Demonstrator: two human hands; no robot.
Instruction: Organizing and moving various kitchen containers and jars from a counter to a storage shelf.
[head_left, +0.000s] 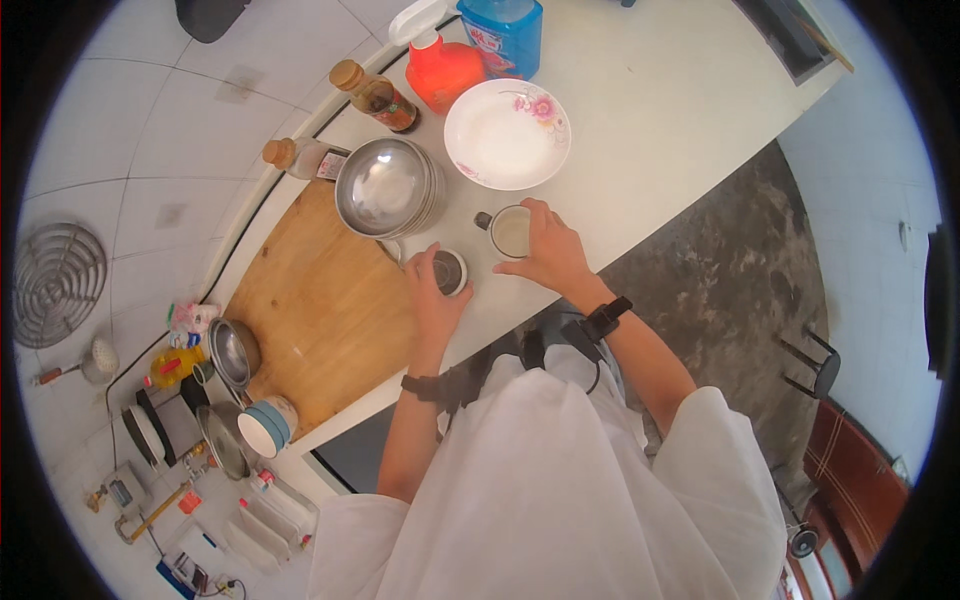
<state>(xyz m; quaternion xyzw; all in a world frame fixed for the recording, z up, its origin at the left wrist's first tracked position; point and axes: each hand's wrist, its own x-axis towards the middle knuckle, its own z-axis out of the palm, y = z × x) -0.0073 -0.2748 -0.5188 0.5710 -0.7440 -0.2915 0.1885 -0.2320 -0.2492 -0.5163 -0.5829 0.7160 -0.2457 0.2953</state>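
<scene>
My left hand (437, 296) is closed around a small pale-rimmed cup (450, 272) with a dark interior, near the counter's front edge. To its right, my right hand (555, 251) grips a white enamel-look mug (511, 232) by its far and near sides. The mug's dark handle (483, 220) points left, and its inside looks cream. Just beyond the mug lies a white plate (499, 142) with pink flowers. A stack of metal bowls (382, 187) stands behind the cup. Part of a spoon-like metal utensil (391, 250) shows between the bowls and my left hand.
A wooden board (322, 307) covers the counter's left part, with stacked paper-like bowls (264, 431) and a metal basin (232, 351) at its far left. Along the wall stand two cork-topped bottles (386, 105), a red spray bottle (448, 71) and a blue detergent jug (506, 37).
</scene>
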